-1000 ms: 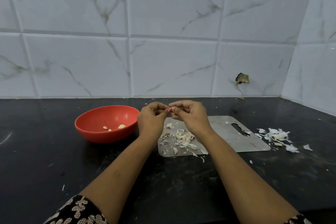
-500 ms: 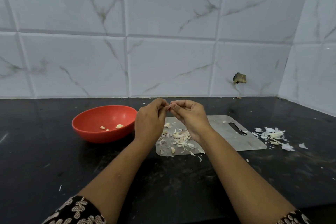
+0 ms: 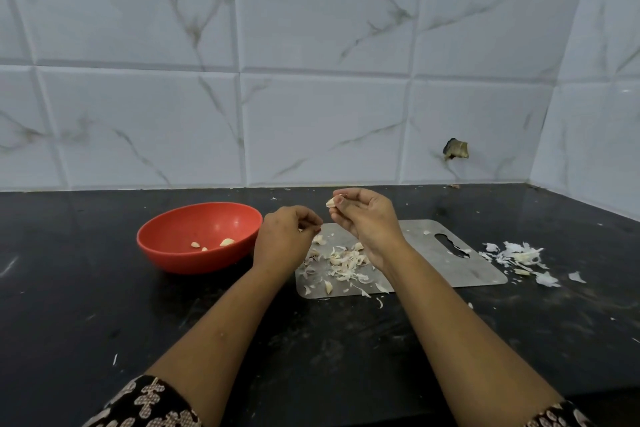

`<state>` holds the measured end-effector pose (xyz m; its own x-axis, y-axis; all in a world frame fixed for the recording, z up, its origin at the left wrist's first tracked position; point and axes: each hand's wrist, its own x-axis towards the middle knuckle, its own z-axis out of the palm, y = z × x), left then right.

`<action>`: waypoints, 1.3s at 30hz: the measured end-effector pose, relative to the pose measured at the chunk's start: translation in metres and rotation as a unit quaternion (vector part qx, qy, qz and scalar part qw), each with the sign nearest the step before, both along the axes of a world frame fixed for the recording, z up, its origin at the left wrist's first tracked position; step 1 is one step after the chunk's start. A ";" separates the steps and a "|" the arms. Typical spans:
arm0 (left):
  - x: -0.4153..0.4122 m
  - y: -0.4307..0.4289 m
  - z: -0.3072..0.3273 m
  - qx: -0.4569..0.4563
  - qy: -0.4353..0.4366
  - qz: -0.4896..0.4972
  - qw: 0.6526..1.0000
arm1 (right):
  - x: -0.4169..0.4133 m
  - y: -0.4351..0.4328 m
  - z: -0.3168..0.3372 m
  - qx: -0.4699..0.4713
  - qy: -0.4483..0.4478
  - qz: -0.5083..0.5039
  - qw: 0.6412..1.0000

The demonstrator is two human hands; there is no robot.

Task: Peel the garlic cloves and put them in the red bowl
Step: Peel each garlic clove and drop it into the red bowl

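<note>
The right hand (image 3: 363, 218) is raised above the far edge of the board, fingertips pinched on a small pale garlic clove (image 3: 333, 202) that looks partly skinned. The left hand (image 3: 285, 236) sits lower and just to the left, its thumb and forefinger closed together on what may be a sliver of papery skin; it is too small to be sure.

The clove is held only by the tips, so a hard pull on the remaining skin could likely flick it out and drop it among the peelings, where it would be hard to pick out. A scrap of skin clinging to the fingers could also ride along into the bowl.

Directly beneath the hands lies a flat grey metal cutting board (image 3: 433, 253) with a handle slot, its near-left part strewn with a heap of pale garlic skins and cloves (image 3: 343, 260). Just left of the left hand stands the round red plastic bowl (image 3: 180, 253), holding a few peeled cloves (image 3: 227, 242); nothing blocks the short way to it. Well to the right of the right hand, a second pile of white papery skins (image 3: 519, 255) lies on the black desk (image 3: 104, 305).
</note>
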<state>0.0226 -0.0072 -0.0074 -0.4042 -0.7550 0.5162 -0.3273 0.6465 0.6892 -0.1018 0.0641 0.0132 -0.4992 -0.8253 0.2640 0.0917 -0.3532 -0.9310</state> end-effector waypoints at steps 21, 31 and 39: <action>0.002 0.004 0.009 0.037 0.199 -0.045 0.978 | 0.003 0.001 0.000 0.017 0.030 0.058 0.998; 0.006 0.000 0.007 -0.015 0.145 -0.028 0.989 | 0.003 0.002 -0.002 0.025 0.059 0.061 0.996; 0.006 0.001 0.007 -0.022 0.150 -0.015 0.988 | 0.002 0.001 -0.002 0.019 0.064 0.059 0.996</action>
